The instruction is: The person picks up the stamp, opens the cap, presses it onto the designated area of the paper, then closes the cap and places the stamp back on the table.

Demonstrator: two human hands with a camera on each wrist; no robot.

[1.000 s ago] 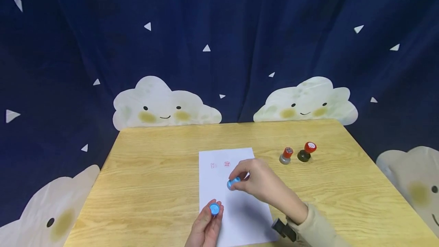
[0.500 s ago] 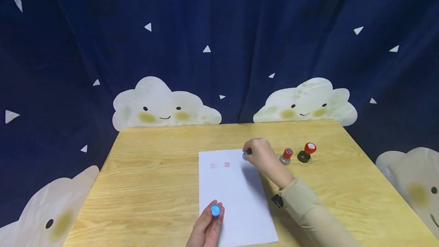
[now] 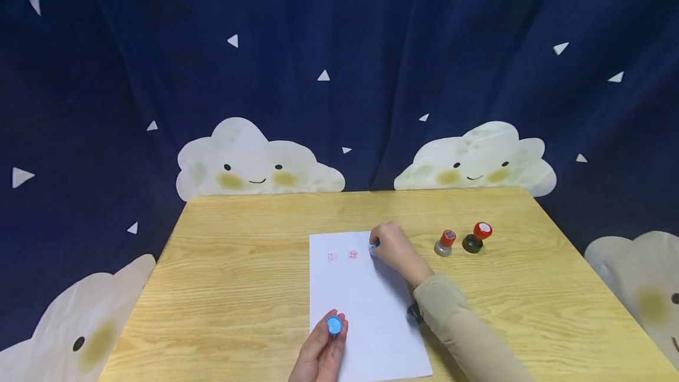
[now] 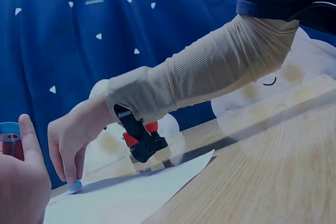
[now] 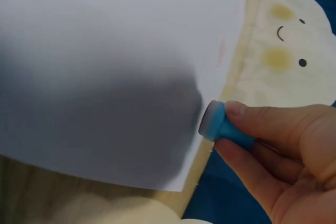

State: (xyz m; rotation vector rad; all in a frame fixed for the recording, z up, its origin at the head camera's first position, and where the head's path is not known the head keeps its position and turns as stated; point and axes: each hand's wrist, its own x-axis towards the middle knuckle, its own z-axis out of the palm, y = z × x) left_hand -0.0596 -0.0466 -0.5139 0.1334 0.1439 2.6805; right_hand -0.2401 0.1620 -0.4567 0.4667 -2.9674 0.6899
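Note:
My right hand (image 3: 395,246) pinches a small blue stamp (image 5: 215,121) between thumb and fingers, over the upper right part of a white sheet of paper (image 3: 371,317). In the left wrist view the stamp's face is down at the paper; I cannot tell if it touches. Two red imprints, a left imprint (image 3: 332,257) and a round imprint (image 3: 352,255), lie left of that hand. Low over the sheet my left hand (image 3: 320,351) holds a round blue cap (image 3: 334,325), its circular side up.
Right of the paper stand two more stamps on the wooden table (image 3: 239,287): a red and grey stamp (image 3: 445,243) and a red and black stamp (image 3: 478,237). Behind the table hangs a dark blue curtain (image 3: 297,28) with clouds.
My right hand has moved with the blue stamp from mid-sheet up to the paper's upper right, then slightly left and down. The left hand has stayed nearly still with the cap.

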